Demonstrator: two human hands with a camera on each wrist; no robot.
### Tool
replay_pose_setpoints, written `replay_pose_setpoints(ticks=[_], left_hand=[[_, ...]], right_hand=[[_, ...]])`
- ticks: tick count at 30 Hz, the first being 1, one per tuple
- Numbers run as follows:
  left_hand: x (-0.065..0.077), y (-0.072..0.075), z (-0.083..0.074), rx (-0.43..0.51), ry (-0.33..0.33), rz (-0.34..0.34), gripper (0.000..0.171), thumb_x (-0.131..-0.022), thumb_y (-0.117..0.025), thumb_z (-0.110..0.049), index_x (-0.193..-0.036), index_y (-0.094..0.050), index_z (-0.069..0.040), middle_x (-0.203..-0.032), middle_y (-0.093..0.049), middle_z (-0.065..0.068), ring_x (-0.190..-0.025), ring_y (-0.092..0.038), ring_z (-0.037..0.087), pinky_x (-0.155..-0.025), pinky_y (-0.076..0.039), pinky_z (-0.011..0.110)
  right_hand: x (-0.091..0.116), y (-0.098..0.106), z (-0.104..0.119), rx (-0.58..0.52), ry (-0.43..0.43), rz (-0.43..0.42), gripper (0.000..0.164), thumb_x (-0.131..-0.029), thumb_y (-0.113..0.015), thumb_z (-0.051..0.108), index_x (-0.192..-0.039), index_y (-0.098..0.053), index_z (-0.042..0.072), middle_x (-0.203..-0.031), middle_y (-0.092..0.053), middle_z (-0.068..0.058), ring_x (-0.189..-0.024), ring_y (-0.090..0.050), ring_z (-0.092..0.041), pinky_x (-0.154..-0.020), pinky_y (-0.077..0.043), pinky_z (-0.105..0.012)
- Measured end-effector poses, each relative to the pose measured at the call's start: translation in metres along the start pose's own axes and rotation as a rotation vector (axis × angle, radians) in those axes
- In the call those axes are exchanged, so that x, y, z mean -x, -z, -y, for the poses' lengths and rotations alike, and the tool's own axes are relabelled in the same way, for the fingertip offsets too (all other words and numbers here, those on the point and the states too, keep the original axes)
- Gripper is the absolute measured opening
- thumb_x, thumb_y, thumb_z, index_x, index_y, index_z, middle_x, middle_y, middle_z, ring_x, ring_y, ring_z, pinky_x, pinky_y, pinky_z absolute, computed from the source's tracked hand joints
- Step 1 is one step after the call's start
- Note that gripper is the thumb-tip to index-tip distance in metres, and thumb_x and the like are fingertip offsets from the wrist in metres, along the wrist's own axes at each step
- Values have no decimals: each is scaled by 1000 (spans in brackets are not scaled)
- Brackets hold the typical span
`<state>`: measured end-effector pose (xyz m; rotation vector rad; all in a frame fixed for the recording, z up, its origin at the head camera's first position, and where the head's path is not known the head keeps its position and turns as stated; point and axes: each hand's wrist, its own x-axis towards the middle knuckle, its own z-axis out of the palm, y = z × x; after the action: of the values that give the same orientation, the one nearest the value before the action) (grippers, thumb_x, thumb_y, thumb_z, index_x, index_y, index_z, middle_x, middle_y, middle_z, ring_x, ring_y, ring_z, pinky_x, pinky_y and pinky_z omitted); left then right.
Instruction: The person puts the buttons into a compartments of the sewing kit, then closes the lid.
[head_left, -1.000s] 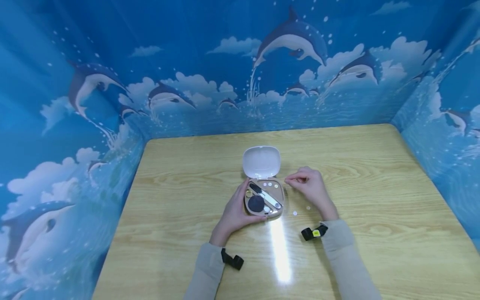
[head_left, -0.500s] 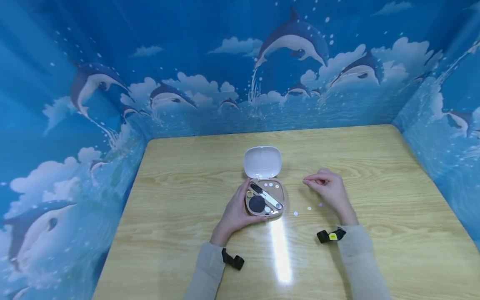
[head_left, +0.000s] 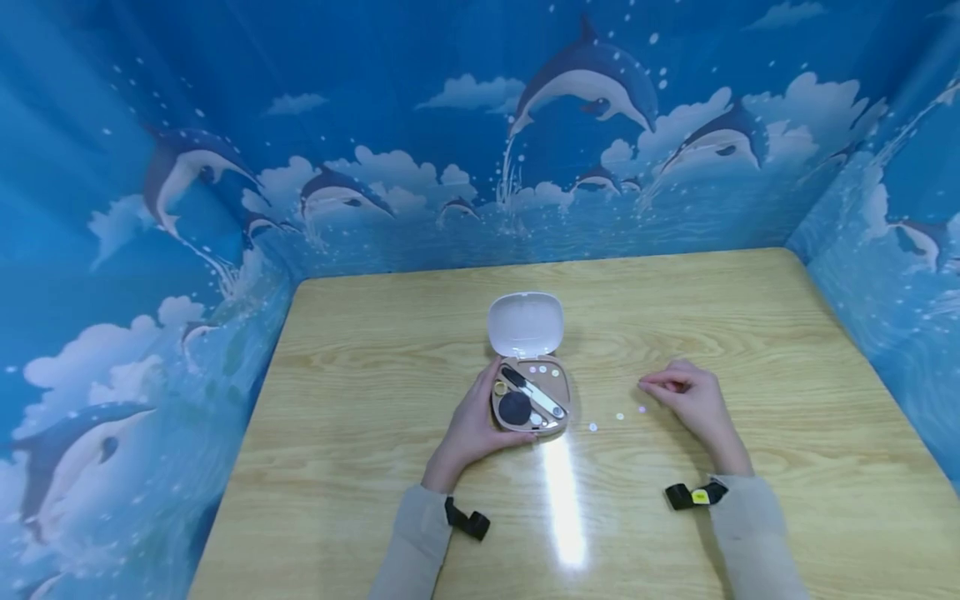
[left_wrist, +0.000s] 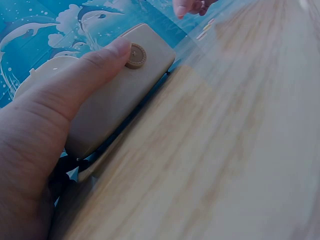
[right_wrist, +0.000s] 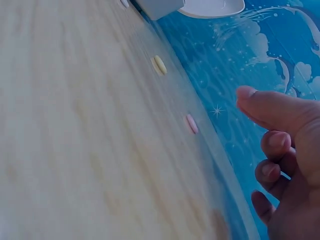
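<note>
My left hand (head_left: 472, 421) grips the side of a small open tan box (head_left: 550, 388); in the left wrist view its thumb (left_wrist: 100, 65) rests by the round catch (left_wrist: 136, 56). Inside lie several small round buttons, a long black-and-white tool (head_left: 534, 392), a round black disc (head_left: 514, 408) and a gold ring (head_left: 500, 387). To the right, on the table, a white button (head_left: 592, 427), a yellow button (right_wrist: 160, 65) and a pink button (right_wrist: 192, 124) form a row. My right hand (head_left: 693, 404) hovers just beyond the pink one, thumb and index fingertips together. Anything between them is hidden.
The box's white lid (head_left: 526, 325) stands raised behind it. A wood-grain table (head_left: 360, 400) lies under everything, with a blue dolphin-print curtain (head_left: 420, 142) along its back and sides. A bright light reflection (head_left: 562, 500) crosses the table in front of the box.
My right hand has moved from beside the box to the right, fingertips still together. The pink button, not visible one second ago, now shows. My left hand stays on the box.
</note>
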<state>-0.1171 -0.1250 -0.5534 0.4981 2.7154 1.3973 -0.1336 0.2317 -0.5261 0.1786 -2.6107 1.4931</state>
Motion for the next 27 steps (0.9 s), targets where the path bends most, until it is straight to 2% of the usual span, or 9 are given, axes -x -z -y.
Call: replay_pose_setpoints(ticks=[6,15,22,27], left_hand=[[-1,0,0,1,1,-2,136,-58,-91,-57,-160,-7,-28,-164,-19,0,-147,-27,27,-117,-27,51],[1,-1,0,5,11,1,136,-58,-92,-56,-160,-7,-30,-164,-19,-2,-147,-26,25,-117,-27,50],[1,0,-1,7,0,-5,136,-58,-92,-56,-160,-7,-28,-163,-20,-1,-146,-27,26,-117,-28,51],[2,1,-1,4,5,-4,136,-57,-92,-55,-161,-7,-28,-164,-20,0,-146,-28,27,-117,-28,52]], right_hand=[[7,2,-15,-6,18,69,14,-80,-83,11,-92,-79,7,-72,-50,-2,-71,-44,-13,-60,-38,-23],[12,3,-32,65,191,145,24,-71,-89,9,-93,-80,13,-67,-54,7,-68,-43,-11,-65,-34,-23],[10,0,-34,88,278,127,21,-70,-88,4,-85,-80,17,-69,-59,11,-68,-45,-8,-64,-32,-21],[10,-3,-35,51,272,107,24,-69,-88,0,-82,-80,18,-68,-58,8,-67,-45,-8,-61,-35,-21]])
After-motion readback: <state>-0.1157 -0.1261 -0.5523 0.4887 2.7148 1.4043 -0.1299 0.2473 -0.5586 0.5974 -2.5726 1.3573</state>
